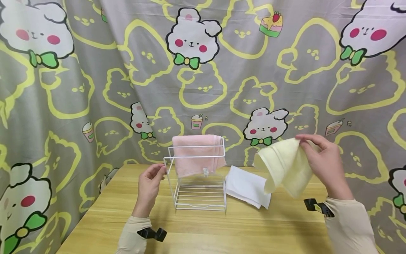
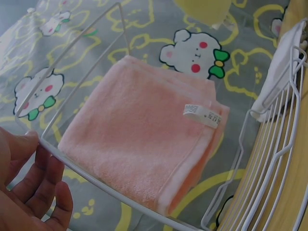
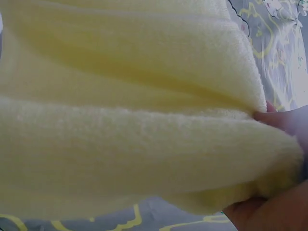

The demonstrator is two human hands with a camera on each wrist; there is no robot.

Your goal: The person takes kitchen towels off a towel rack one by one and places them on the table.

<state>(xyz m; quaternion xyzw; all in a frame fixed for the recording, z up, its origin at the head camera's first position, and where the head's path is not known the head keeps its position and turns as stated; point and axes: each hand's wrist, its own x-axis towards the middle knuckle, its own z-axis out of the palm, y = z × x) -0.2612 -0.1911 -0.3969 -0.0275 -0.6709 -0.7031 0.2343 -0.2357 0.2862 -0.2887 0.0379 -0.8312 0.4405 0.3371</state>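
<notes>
A white wire rack (image 1: 200,209) stands on the table, a folded pink towel (image 1: 191,166) draped over its upper bar. At its upper left corner my left hand (image 1: 148,188) pinches the wire between thumb and fingers; the left wrist view shows this grip close to the pink towel (image 2: 134,125). Off to the right, my right hand (image 1: 328,167) holds up a yellow towel (image 1: 285,164) by its top edge, and the cloth hangs in loose folds. Yellow cloth (image 3: 120,149) fills most of the right wrist view, hiding part of that hand.
A folded white towel (image 1: 245,187) lies on the wooden table (image 1: 228,233) just right of the rack, partly behind the hanging yellow towel. Behind the table hangs a grey curtain (image 1: 234,91) printed with cartoon rabbits.
</notes>
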